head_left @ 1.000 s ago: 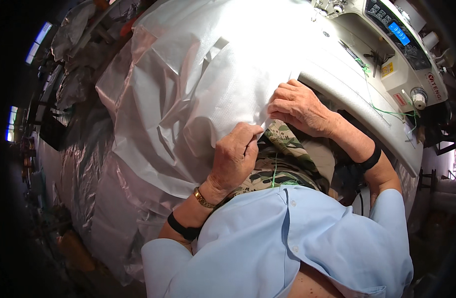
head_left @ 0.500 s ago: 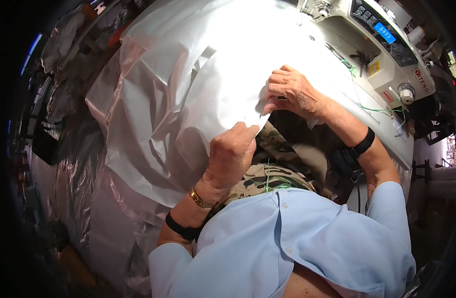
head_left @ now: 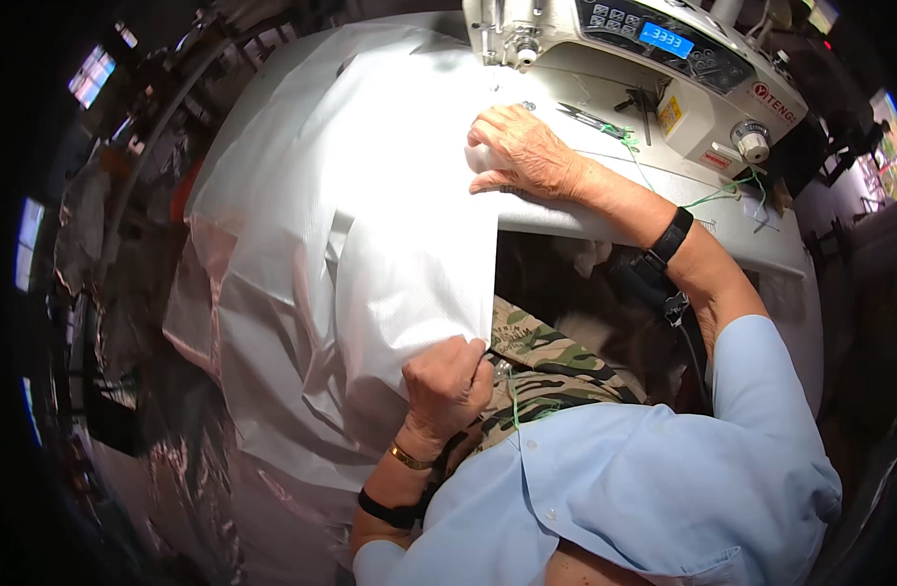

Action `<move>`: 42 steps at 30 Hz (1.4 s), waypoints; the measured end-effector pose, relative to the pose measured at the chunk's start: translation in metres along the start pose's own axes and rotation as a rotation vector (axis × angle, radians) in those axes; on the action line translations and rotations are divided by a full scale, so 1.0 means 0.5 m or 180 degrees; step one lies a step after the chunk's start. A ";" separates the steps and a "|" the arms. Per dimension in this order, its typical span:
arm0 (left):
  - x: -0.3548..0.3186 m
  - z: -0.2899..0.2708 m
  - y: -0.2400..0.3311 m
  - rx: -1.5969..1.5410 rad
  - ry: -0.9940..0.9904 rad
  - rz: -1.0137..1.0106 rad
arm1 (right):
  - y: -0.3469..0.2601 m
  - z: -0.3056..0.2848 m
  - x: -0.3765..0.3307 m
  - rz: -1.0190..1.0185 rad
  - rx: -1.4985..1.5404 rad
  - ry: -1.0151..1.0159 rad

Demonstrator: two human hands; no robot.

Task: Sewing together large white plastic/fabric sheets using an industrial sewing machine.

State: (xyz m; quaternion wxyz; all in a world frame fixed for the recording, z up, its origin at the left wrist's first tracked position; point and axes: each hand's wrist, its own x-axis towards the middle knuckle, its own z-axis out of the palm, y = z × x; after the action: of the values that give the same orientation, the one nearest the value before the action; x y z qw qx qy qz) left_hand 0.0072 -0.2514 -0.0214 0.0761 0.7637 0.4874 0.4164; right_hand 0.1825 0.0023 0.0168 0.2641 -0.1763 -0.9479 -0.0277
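A large sheet of thin white fabric [head_left: 399, 264] spreads over the sewing table and hangs down at the left in folds. My left hand [head_left: 448, 386] is closed on its edge near my lap. Farther up the same edge, close to the sewing machine, my right hand [head_left: 521, 151] pinches the fabric between curled fingers and thumb. Between the two hands the edge runs straight and taut. Just beyond my right hand stands the white sewing machine [head_left: 614, 59], its needle area [head_left: 524, 49] brightly lit.
Tweezers [head_left: 593, 122] and tangled green thread [head_left: 629, 142] lie on the machine bed. A tension-style dial [head_left: 751, 140] sticks out at the machine's right end. Camouflage cloth [head_left: 556, 356] covers my lap below the table edge. Crumpled clear plastic [head_left: 185, 488] lies at the lower left.
My hands have moved apart along the fabric edge: the left toward my body, the right up toward the machine. The edge between them is longer and straighter. The whole view has shifted too.
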 end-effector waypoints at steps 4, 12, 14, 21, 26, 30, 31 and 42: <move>0.020 0.002 -0.013 0.0073 -0.0242 0.0235 | 0.002 0.009 -0.014 0.0540 -0.0234 0.0089; 0.062 -0.002 -0.034 0.0440 -0.0345 0.0518 | 0.007 0.003 -0.023 0.0720 0.0107 -0.0233; 0.079 -0.001 -0.038 0.0508 -0.0433 0.0508 | 0.009 0.003 -0.026 0.0618 -0.0132 -0.0333; 0.142 0.000 -0.051 0.0956 -0.0710 0.0478 | 0.022 0.003 -0.034 0.0629 0.0317 -0.0706; 0.168 0.016 -0.053 0.1016 -0.0625 0.0438 | 0.028 -0.001 -0.036 0.0593 0.0461 -0.0749; 0.158 0.033 -0.040 0.0833 -0.0410 0.0129 | 0.027 -0.003 -0.039 0.1386 0.0897 0.0360; 0.155 0.040 -0.035 0.0885 -0.0401 0.0165 | 0.025 -0.002 -0.040 0.1512 0.0870 0.0326; 0.146 0.051 -0.022 0.0577 -0.0166 -0.0134 | 0.007 -0.001 -0.045 0.1216 0.0118 0.0133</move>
State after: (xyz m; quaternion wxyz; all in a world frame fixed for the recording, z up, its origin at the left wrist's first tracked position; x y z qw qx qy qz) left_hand 0.0309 -0.1792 -0.0025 0.0280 0.7676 0.5369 0.3488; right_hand 0.2021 -0.0017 0.0054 0.2874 -0.3475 -0.8918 0.0368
